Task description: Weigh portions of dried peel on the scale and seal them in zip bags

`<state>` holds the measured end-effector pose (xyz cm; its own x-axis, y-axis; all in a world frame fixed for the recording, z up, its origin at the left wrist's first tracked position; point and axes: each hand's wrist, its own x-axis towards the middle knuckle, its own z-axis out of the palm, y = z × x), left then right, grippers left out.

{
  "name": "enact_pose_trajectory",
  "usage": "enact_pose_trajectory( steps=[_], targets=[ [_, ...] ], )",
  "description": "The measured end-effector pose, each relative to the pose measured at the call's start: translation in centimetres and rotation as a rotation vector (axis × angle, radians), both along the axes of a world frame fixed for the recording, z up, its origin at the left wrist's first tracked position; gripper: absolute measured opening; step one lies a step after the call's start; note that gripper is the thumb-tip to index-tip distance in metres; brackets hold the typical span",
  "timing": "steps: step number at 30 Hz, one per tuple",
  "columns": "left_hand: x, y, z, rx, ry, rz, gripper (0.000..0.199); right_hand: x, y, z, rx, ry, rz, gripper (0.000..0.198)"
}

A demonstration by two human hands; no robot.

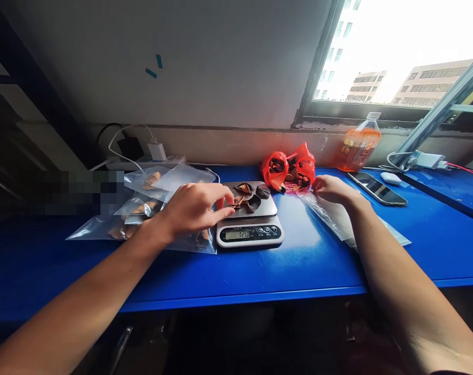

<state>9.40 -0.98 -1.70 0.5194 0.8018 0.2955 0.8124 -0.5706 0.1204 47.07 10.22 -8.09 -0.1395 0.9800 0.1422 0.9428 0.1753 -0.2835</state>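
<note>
A kitchen scale (252, 237) with a steel plate stands mid-table, its display seeming to read 12.0. Several pieces of dried peel (254, 203), dark outside and brown inside, lie on the plate. From the left, my left hand (195, 208) reaches over the plate's edge, thumb and forefinger closed in a pinch on one piece of peel (238, 201). My right hand (332, 188) is closed at the upper edge of a flat clear plastic bag (330, 219), its fingertips partly hidden. Beside it, a red plastic bag (275, 166) gapes, holding more dried peel.
Clear bags with peel inside (142, 205) are heaped left of the scale. A phone (376, 188), a white earbud case (391, 178) and a bottle of orange drink (359, 146) stand at the right back. Chargers (157, 151) and cables run along the wall of the blue table (259, 276).
</note>
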Motion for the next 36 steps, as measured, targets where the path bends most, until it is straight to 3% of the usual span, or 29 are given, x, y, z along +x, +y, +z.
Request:
enact_pose_trajectory(
  steps=[5, 18, 24, 28, 32, 36],
  targets=[
    [1.2, -0.7, -0.8, 0.089, 0.045, 0.065, 0.019, -0.4, -0.4, 0.2, 0.007, 0.021, 0.02, 0.016],
    [1.6, -0.6, -0.7, 0.054, 0.106, 0.123, 0.019, -0.7, -0.6, 0.3, 0.016, 0.046, -0.003, 0.021],
    [1.2, -0.6, -0.5, 0.066, 0.023, 0.134, 0.021, -0.8, -0.7, 0.5, 0.016, 0.049, 0.029, 0.019],
    [0.9, -0.6, 0.0, -0.056, -0.158, 0.119, 0.02, -0.8, -0.8, 0.5, 0.02, 0.061, 0.056, 0.02],
    [0.8, -0.3, 0.1, -0.284, -0.434, 0.095, 0.024, -0.7, -0.6, 0.4, 0.011, 0.076, 0.042, 0.015],
    [0.9, 0.1, -0.4, -0.415, -0.593, 0.152, 0.029, -0.3, 0.1, 0.3, -0.038, 0.093, 0.053, 0.015]
  ],
)
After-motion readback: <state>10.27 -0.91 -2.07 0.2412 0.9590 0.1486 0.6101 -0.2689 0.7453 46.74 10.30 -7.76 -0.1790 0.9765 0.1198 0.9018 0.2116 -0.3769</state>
